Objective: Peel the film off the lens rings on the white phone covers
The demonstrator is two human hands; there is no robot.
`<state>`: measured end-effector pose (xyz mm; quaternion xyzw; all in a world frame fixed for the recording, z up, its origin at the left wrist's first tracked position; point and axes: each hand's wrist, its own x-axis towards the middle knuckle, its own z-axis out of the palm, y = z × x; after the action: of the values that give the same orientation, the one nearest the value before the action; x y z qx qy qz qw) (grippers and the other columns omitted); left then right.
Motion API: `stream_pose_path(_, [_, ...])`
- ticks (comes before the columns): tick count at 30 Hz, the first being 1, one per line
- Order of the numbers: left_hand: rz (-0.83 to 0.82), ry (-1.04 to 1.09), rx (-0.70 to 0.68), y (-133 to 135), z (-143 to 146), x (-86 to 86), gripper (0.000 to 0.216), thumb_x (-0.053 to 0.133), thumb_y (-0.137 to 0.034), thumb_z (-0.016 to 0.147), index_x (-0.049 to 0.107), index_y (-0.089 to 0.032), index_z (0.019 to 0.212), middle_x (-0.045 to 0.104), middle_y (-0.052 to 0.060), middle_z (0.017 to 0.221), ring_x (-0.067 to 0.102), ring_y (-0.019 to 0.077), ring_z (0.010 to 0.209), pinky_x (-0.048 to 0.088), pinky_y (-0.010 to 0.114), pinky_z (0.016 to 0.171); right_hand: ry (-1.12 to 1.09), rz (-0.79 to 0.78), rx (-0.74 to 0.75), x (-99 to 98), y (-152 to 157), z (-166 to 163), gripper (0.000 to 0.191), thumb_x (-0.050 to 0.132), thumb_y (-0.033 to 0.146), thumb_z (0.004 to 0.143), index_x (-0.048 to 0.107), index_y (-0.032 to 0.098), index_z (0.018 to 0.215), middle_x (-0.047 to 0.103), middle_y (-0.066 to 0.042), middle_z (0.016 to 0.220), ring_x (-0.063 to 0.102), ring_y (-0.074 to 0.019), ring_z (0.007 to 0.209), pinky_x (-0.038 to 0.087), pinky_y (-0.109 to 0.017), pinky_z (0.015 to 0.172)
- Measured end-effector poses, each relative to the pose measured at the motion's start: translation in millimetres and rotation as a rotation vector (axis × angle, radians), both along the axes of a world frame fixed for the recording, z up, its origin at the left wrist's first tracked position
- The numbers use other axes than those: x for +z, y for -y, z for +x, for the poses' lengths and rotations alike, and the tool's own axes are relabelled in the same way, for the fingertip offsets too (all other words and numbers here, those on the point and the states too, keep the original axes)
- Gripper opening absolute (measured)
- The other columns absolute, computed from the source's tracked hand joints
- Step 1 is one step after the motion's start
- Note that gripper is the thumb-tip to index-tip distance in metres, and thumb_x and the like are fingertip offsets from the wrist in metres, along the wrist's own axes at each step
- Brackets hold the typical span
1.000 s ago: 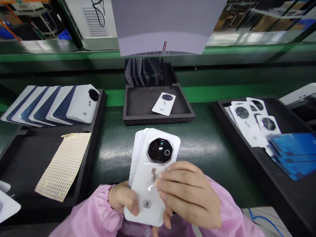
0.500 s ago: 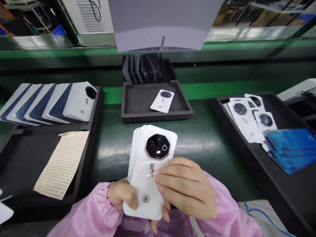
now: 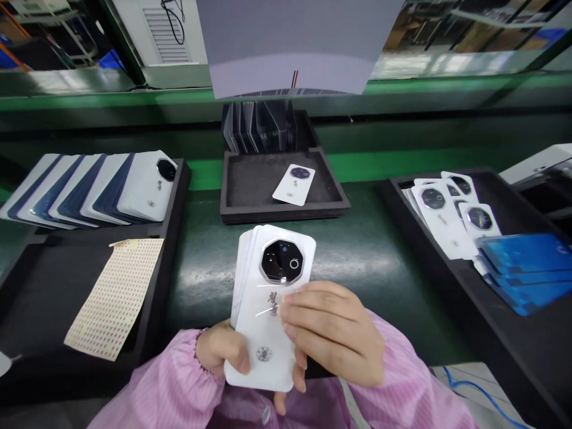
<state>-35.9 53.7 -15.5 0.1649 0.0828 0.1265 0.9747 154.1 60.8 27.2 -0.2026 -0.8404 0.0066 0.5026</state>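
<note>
White phone back panels point(image 3: 263, 325), slightly fanned stack, held in front of the worktop point(image 3: 196, 268)
Left hand point(image 3: 226, 348) clamped on the stack's lower left, thumb across its face; right hand point(image 3: 335, 333) with fingers together, tips on that face, thumb hidden, pinch undeterminable; beyond, black tray point(image 3: 286, 213)

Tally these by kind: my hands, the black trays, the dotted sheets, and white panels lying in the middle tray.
Hands: 2 (left hand, right hand)
Black trays: 3 (left tray, middle tray, right tray)
Dotted sheet: 1
Middle-tray white panel: 1
Total: 7
The held white panels overlap, so they are left out.
</note>
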Motion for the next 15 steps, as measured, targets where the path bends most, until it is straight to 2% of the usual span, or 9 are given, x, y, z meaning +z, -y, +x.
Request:
stream_pose_path(3, [-0.053, 0.022, -0.062, -2, 3, -1.5, 0.06, 0.054, -0.009, 0.042, 0.064, -0.004, 0.101, 0.064, 0.013, 0.088, 0.059, 0.0274, 0.087, 0.052, 0.034, 0.063, -0.015, 0.009, -0.026, -0.7, -1, -1, 0.023, 0.053, 0.02, 0.089, 0.066, 0.006, 0.077, 0.072, -0.011, 0.08, 0.069, -0.021, 0.086, 0.059, -0.032, 0.071])
stream_pose_path(15, [-0.01, 0.012, -0.024, -6, 6, 12.6, 0.057, 0.05, -0.008, 0.043, 0.066, -0.003, 0.097, 0.065, 0.013, 0.086, 0.061, 0.0232, 0.073, 0.051, 0.03, 0.057, -0.029, 0.014, -0.047, -5.3, -2, 0, 0.018, 0.053, 0.018, 0.088, 0.065, 0.006, 0.083, 0.071, -0.013, 0.084, 0.066, -0.0222, 0.092, 0.059, -0.035, 0.074])
